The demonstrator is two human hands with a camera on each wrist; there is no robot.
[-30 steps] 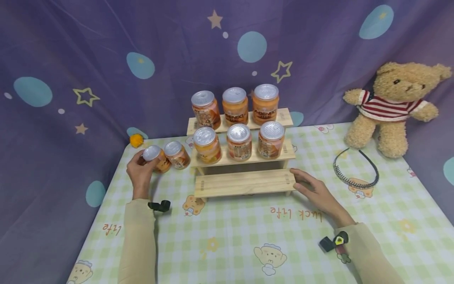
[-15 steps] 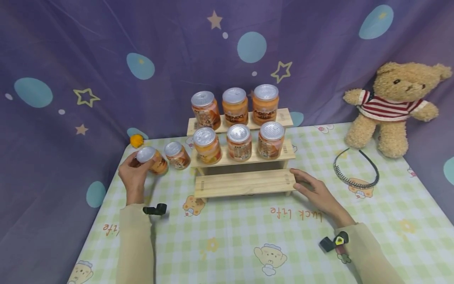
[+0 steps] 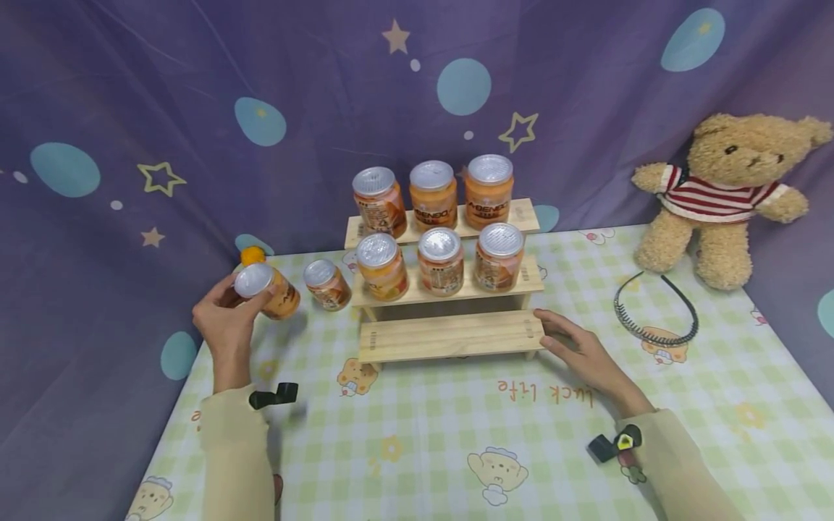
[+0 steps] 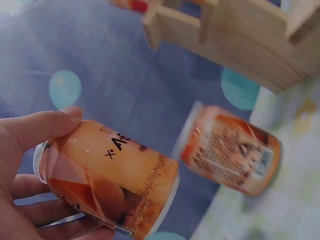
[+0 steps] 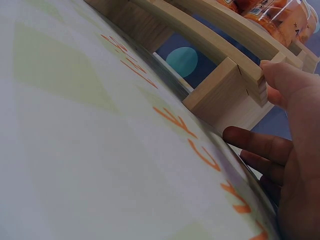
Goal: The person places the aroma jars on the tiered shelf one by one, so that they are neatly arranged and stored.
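My left hand [image 3: 224, 315] grips a can of fruit [image 3: 281, 297] with an orange label and silver lid, tilted at the table's left side. In the left wrist view the thumb lies along one side of this can [image 4: 115, 175] and the fingers wrap the other. A second can [image 3: 328, 286] stands close to its right on the cloth. My right hand [image 3: 583, 354] touches the right end of the low front shelf [image 3: 449, 336]; in the right wrist view its thumb and a finger meet the board's end, the other fingers [image 5: 260, 145] extended below.
Behind the front shelf, the wooden rack's middle tier [image 3: 533, 273] and back tier [image 3: 524, 213] each bear three similar cans. A teddy bear [image 3: 723, 195] and a black headband [image 3: 687, 311] are on the right. A yellow pompom [image 3: 253, 255] lies at the back left.
My left hand has moved left and slightly toward me with the can, widening the gap to the second can. The right hand stays at the shelf's end.
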